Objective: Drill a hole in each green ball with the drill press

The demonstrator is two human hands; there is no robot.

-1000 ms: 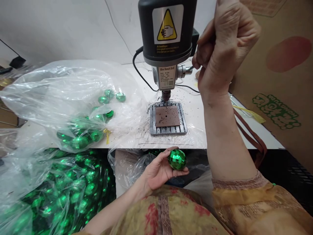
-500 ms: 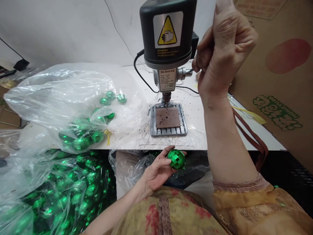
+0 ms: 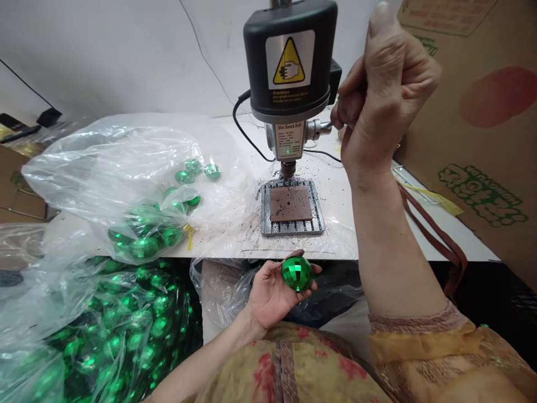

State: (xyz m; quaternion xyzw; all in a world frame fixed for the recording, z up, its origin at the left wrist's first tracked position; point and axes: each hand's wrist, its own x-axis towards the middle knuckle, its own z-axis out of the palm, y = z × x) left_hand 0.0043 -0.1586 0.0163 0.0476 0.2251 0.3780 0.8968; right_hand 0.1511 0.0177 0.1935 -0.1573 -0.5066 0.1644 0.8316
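Note:
My left hand (image 3: 272,288) cradles a shiny green faceted ball (image 3: 297,273) just in front of the table's edge, palm up with the fingers curled beneath it. Raised at the upper right, my right hand (image 3: 384,103) is closed around the feed lever (image 3: 325,128) of a small bench drill (image 3: 291,61); most of the lever is hidden by the fingers. Below the chuck (image 3: 288,169), a brown board (image 3: 291,203) with a dark hole lies on the slotted metal base (image 3: 310,226). Dark shavings are scattered over both.
A clear plastic bag (image 3: 104,145) with several green balls (image 3: 145,246) lies on the white table at left. Below it, a larger bag (image 3: 126,330) bulges with more balls. A cardboard box (image 3: 470,134) stands at right, near brown straps (image 3: 436,229).
The green ball has turned and now rests lower in my left palm, the thumb off its front. My right hand stays at the lever. The view has shifted slightly.

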